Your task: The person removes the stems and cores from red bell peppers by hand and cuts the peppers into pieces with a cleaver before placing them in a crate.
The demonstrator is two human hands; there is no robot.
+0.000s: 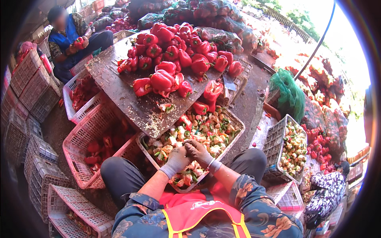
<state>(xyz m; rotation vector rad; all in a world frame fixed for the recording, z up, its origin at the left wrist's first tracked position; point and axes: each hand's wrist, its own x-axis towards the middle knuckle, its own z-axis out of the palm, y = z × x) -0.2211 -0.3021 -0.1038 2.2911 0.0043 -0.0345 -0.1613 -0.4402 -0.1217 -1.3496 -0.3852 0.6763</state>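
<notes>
Head view: gloved left hand (177,158) and right hand (198,152) together, grip contents hidden over scrap crate (238,126).

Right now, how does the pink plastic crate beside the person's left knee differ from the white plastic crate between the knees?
The pink plastic crate holds dark red pepper pieces low down, mostly shadowed; the white plastic crate is heaped with pale cores, seeds and green stems. The pink crate has no hand in it; the left hand and right hand, both in grey gloves, rest over the white crate's heap. The pink crate looks deeper. Both have lattice walls.
</notes>
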